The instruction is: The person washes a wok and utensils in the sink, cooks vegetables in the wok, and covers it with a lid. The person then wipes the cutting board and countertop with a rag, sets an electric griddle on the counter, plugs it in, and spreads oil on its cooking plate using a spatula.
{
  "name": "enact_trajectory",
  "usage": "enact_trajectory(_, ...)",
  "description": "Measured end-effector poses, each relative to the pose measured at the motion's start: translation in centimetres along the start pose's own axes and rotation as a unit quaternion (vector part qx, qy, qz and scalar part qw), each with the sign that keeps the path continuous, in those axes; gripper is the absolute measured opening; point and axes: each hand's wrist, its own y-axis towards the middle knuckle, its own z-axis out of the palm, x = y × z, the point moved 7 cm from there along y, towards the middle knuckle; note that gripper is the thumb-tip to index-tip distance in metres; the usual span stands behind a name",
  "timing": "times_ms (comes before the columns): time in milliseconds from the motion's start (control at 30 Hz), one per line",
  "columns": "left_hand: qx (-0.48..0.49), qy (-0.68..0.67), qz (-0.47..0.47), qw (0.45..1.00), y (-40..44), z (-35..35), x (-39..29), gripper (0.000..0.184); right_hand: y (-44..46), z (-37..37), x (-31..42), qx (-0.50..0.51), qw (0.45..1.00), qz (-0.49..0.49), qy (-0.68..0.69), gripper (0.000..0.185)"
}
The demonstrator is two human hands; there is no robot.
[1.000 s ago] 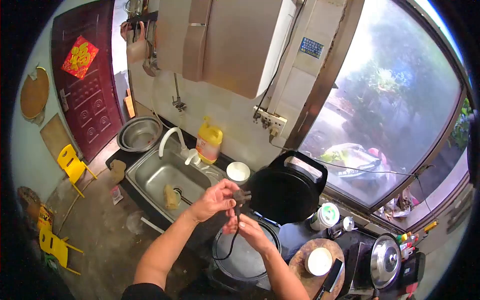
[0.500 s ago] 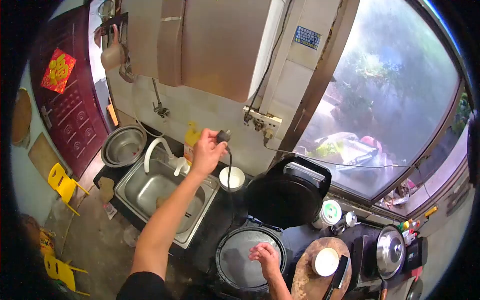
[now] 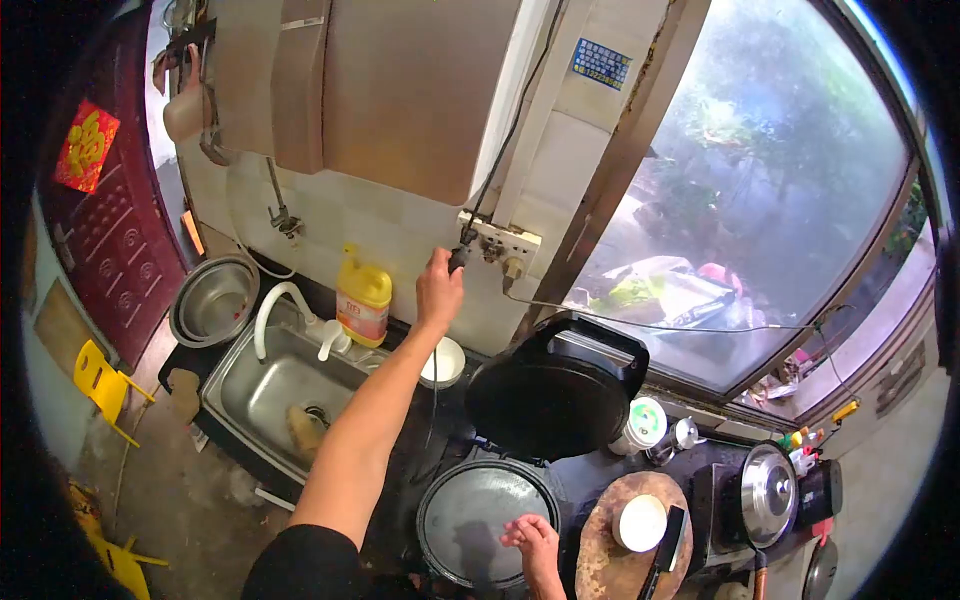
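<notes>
My left hand [image 3: 440, 292] is closed around a black power plug [image 3: 459, 258], close below the left end of the white power strip [image 3: 503, 243] on the wall. Whether the prongs touch a socket I cannot make out. From the plug a black cord [image 3: 435, 385] hangs down to the counter. My right hand [image 3: 531, 541] is held over the round lower plate [image 3: 487, 515] of an electric griddle, fingers loosely bent and apart, holding nothing. The griddle's black lid [image 3: 545, 405] stands raised at the back.
To the left are a steel sink [image 3: 262, 375], a yellow detergent jug [image 3: 363, 300] and a white bowl [image 3: 443, 362]. A cutting board [image 3: 603, 560] at right bears a white bowl [image 3: 640, 523] and a knife [image 3: 667, 545]. Beyond stands a lidded pan [image 3: 768, 494] on the stove.
My left hand has carried the plug right, up to the power strip. The view has shifted, and the yellow jug now shows fully. My right hand stays over the griddle.
</notes>
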Motion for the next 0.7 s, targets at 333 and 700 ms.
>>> enact_trajectory(333, 0.019, 0.111, 0.063, 0.992, 0.6, 0.3, -2.1, 0.027, 1.2, -0.9, -1.1, 0.004, 1.0, -0.009, 0.014, 0.014)
enact_trajectory(700, -0.058, -0.017, 0.018, 0.998, 0.7, 1.5, 1.2, 0.023, 1.8, -0.9, -1.5, -0.012, 0.999, 0.029, 0.0, 0.014)
